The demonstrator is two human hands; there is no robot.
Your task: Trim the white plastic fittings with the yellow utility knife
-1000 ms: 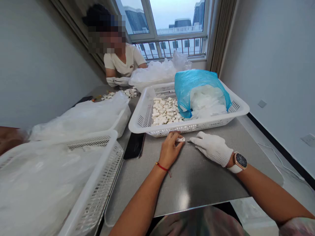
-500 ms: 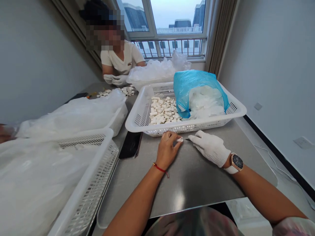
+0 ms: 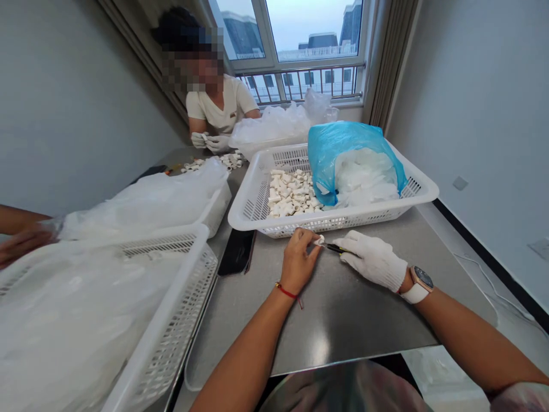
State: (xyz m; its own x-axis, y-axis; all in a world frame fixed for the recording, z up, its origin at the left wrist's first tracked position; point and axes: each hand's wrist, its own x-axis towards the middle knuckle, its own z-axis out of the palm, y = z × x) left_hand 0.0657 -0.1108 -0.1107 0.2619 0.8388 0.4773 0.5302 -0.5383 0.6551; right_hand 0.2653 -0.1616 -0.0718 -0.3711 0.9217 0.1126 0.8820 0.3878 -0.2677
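My bare left hand [image 3: 298,260] rests on the steel table [image 3: 343,320] and pinches a small white tube piece [image 3: 318,240] between thumb and fingers. My right hand [image 3: 371,258], in a white knit glove, grips a thin dark tool [image 3: 331,247] whose tip meets the tube piece. Both hands sit just in front of a white plastic basket [image 3: 257,200] that holds several loose white tube pieces [image 3: 291,191] and a blue plastic bag [image 3: 343,149] with white material inside.
A dark phone [image 3: 237,252] lies left of my hands. Two white baskets lined with clear plastic [image 3: 128,269] fill the left side. A person in white [image 3: 218,106] with gloved hands works at the far end, near more tube pieces [image 3: 214,162]. Another person's hand [image 3: 21,243] shows at the left edge.
My hands have stayed in place; the tool's dark shaft now shows more between them. The person at the far end has lifted gloved hands with a piece.
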